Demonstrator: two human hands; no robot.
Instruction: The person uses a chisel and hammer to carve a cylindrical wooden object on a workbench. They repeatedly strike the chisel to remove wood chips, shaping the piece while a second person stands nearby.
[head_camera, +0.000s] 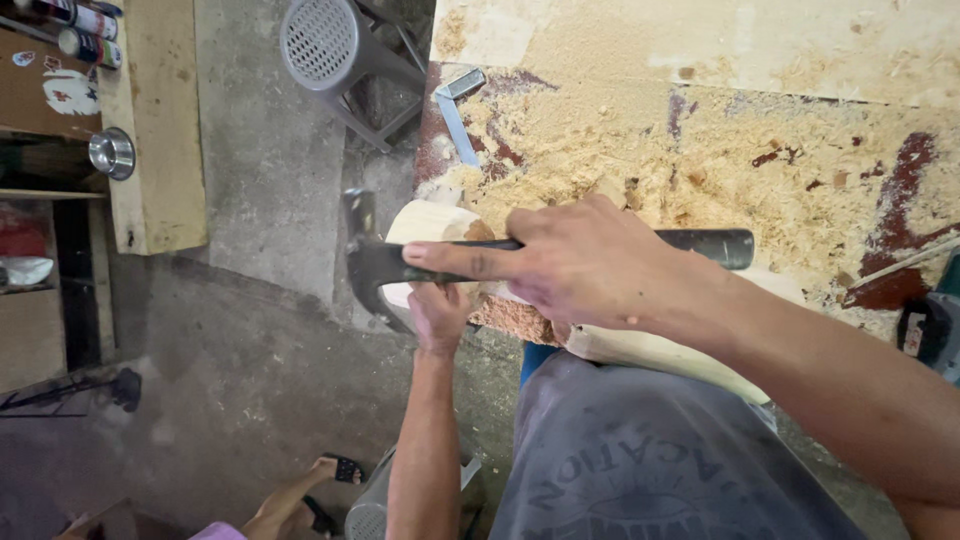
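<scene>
My right hand (575, 262) grips the black handle of a hammer (372, 262), index finger stretched along the handle toward the dark metal head, which hangs past the bench's left edge. Below it my left hand (438, 315) holds the end of a pale carved wooden piece (430, 222) that lies across the bench edge and runs back toward my body. The hammer handle crosses just over this piece. The part of the wood under my right hand is hidden.
The workbench (720, 130) is covered in sawdust and shavings. A metal square (455, 110) lies at its left edge. A grey perforated stool (325, 45) stands on the concrete floor. Another person's sandalled foot (330, 470) shows below. Shelves with cans stand at left.
</scene>
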